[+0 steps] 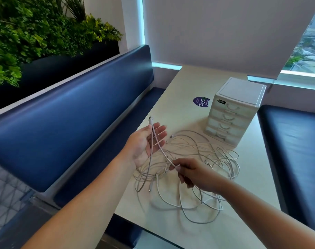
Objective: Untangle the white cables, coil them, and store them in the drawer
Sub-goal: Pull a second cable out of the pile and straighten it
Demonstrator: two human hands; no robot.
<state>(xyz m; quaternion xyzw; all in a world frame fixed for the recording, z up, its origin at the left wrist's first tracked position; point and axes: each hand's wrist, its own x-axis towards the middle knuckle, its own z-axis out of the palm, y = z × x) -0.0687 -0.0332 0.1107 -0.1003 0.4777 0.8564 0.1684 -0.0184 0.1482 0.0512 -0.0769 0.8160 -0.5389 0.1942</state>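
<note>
1. Our left hand (pixel 146 144) hangs above the left edge of the surface (pixel 180 81), palm up. Its grip is wide, with the fingers straight and slightly spread and curled round nothing.
2. Two lengths of cable lie across that open palm. They meet near the fingertips, where a connector (pixel 150 119) sticks up past them. We cannot tell whether they are one cable doubled over or two.
3. One length drops off the heel of the palm into the heap. The other, a curved strand (pixel 161 150), runs down and to the right to our right hand (pixel 192 175).
4. The right hand's grip is narrow and holds that strand, pinched between thumb and forefinger just above the heap. The other fingers are curled below.
5. The white cables (pixel 192 150) lie in a loose tangle on the surface, between our hands and around the right one. The loops overlap, and a few plug ends show among them.
6. The drawer unit (pixel 232 114) stands just beyond the tangle on its far right side. Its four drawers are pushed in, and no cable is inside or touching it.
7. A round blue sticker (pixel 201 101) lies flat on the surface, just left of the unit.
8. A blue padded bench (pixel 72 114) runs along the left, with green plants (pixel 27 36) above it. Another dark seat (pixel 293 141) is on the right, and a pale blind (pixel 225 33) hangs behind.
</note>
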